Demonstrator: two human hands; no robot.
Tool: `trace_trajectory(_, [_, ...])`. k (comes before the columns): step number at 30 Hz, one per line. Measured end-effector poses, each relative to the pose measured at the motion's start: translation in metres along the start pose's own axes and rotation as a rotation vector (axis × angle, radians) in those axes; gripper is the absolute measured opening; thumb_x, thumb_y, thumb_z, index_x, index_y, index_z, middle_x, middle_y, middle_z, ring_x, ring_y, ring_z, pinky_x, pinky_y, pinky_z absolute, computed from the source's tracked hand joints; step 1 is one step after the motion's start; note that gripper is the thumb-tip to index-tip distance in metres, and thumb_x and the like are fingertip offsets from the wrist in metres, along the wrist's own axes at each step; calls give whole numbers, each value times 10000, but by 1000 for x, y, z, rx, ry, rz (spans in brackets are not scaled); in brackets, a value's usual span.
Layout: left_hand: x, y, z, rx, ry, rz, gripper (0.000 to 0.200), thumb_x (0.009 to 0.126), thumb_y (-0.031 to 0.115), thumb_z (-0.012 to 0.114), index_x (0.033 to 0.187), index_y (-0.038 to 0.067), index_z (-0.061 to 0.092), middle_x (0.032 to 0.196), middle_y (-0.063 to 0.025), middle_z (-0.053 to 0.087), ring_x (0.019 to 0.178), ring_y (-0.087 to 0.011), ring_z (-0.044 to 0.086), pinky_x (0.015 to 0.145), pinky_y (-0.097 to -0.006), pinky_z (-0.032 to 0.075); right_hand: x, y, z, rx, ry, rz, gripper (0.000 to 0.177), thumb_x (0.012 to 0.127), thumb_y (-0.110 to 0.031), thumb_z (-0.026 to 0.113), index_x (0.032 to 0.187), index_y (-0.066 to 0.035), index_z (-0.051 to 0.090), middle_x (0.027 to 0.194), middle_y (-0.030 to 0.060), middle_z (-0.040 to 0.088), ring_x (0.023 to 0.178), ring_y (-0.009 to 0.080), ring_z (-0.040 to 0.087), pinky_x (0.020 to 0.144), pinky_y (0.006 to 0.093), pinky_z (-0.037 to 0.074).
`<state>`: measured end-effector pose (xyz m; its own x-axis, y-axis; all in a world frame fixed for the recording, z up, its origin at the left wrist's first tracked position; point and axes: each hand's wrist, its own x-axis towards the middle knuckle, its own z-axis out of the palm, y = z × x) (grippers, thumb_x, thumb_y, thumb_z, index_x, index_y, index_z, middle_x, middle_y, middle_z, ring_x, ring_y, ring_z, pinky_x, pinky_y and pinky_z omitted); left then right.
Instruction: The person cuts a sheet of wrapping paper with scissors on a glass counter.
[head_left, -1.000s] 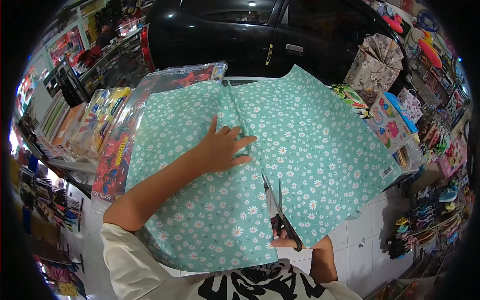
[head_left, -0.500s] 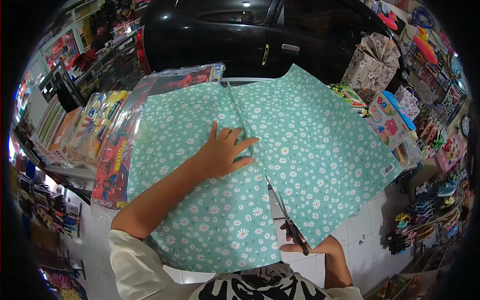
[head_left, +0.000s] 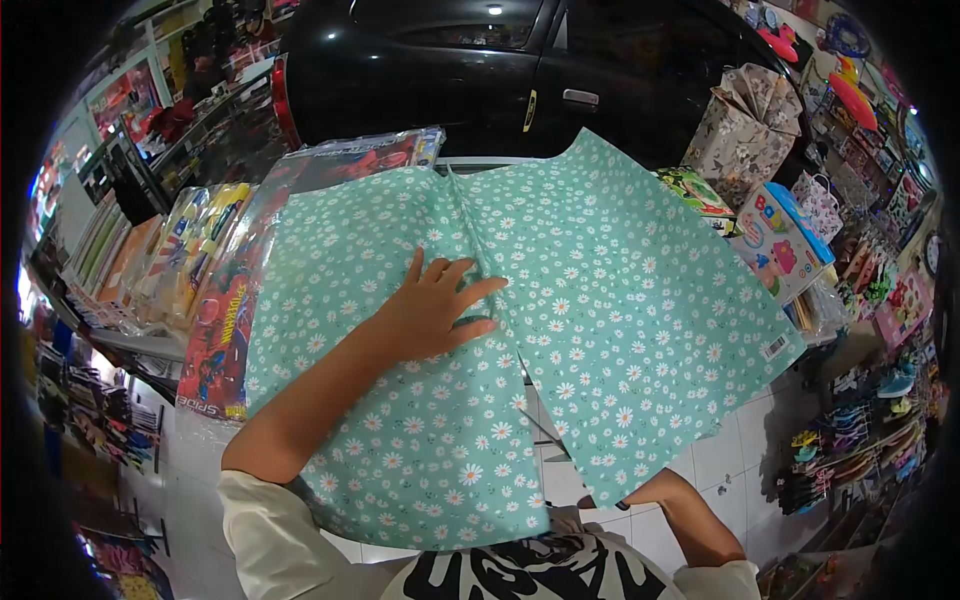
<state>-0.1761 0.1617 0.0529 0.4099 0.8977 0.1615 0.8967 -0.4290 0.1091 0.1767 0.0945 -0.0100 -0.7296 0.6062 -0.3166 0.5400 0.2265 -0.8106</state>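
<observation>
Green wrapping paper [head_left: 620, 290] with white daisies lies spread before me, with a slit running up from its near edge. My left hand [head_left: 440, 305] lies on the paper left of the slit line, fingers spread and holding nothing. Low on the right, my right hand [head_left: 648, 492] is mostly covered by the paper's right flap. It grips the scissors [head_left: 541, 430], whose open blades show in the gap, one reaching over the left piece's edge. Most of the scissors' handles are hidden under the flap.
Plastic-wrapped Spider-Man packs [head_left: 222, 335] lie under the paper's left side. Beside them are yellow packs [head_left: 200, 240]. At the right stand a boxed toy [head_left: 782, 245] and a floral paper bag [head_left: 745, 130]. A black car [head_left: 430, 85] is beyond the table.
My right hand and the scissors have shifted, and the flap now covers most of the hand and handles. The blades have backed down out of the slit's tip. My left hand stays spread.
</observation>
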Motion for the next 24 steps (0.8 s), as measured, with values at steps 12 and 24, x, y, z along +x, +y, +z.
trace_trajectory(12, [-4, 6, -5, -27, -37, -27, 512, 894, 504, 430, 1345, 270, 366, 1356, -200, 359, 1294, -381, 287, 1080, -579, 92, -2, 26, -11, 289, -367, -172, 521, 739, -121, 729, 1205, -32, 513, 1096, 72, 593, 958, 179, 576, 799, 300, 476])
trace_trajectory(24, [4, 3, -8, 105, -42, 0, 515, 901, 501, 416, 1329, 218, 365, 1501, -137, 84, 1370, -390, 80, 1046, -643, 69, 13, -50, 9, 910, -228, 33, 638, 784, -410, 689, 1219, 6, 477, 982, 49, 591, 854, 138, 552, 769, 275, 435])
